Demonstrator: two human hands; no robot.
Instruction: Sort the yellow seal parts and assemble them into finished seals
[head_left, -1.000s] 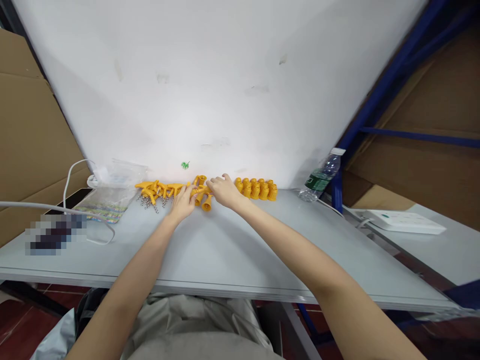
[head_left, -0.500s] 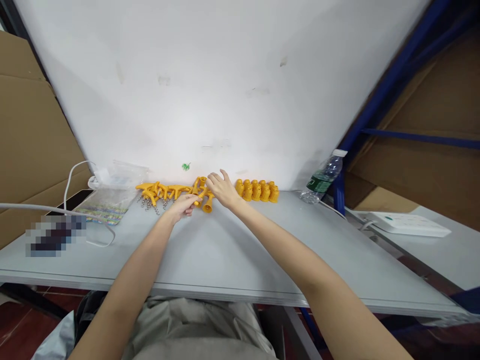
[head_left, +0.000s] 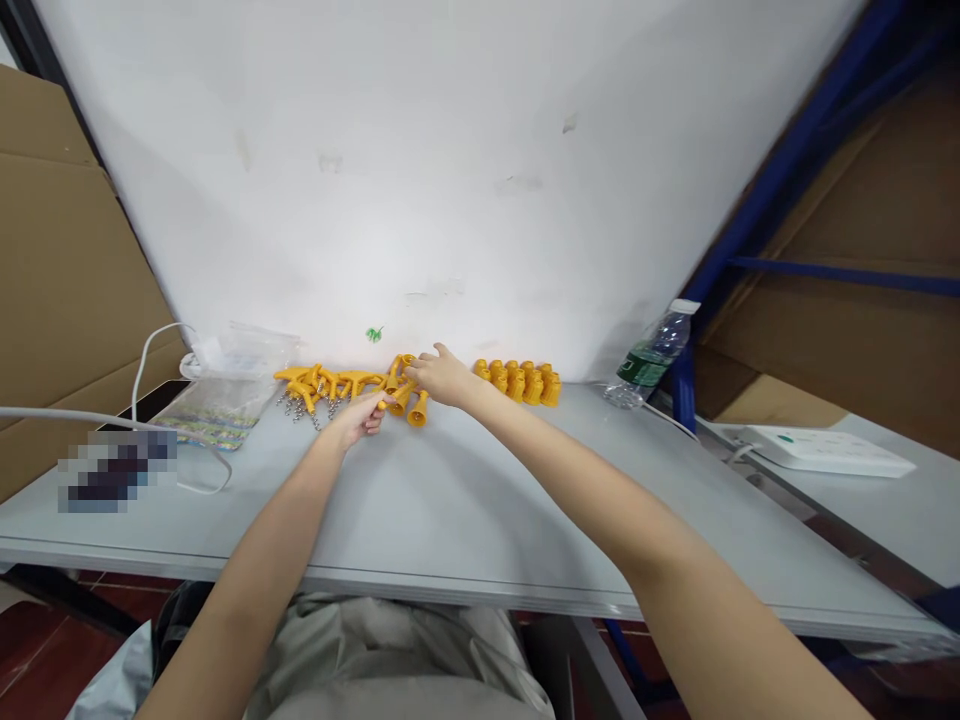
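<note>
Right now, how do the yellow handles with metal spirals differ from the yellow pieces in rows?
The handles lie in a loose, jumbled pile, while the row pieces stand in tidy rows. The handles carry thin metal spirals; the row pieces show none. Both are yellow and rest on the same table.

The cones [head_left: 418,411] look smooth plastic, the spirals [head_left: 316,421] shiny metal.
</note>
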